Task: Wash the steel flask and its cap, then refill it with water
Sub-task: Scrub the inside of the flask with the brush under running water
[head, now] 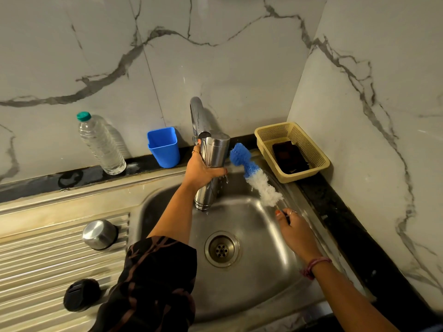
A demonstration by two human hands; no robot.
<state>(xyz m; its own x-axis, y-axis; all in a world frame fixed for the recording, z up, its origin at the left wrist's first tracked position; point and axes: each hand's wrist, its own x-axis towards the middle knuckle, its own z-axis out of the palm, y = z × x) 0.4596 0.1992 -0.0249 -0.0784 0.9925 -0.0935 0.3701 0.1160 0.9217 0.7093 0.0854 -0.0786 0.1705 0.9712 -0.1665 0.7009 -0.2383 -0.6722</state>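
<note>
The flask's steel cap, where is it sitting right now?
In the head view, the steel cap rests on the ribbed drainboard left of the sink basin, with a black round lid nearer the camera.

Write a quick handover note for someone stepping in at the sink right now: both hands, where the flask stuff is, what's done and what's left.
Left hand grips the steel flask, held over the sink by the tap; water drips off it.
Right hand holds the bottle brush by its handle, bristles outside the flask.
Steel cap and a black inner lid sit on the drainboard, left of the basin.
Done: flask opened and wet.
Left: whether it has been brushed inside cannot be told; then rinse it, wash the cap, refill with water.
</note>
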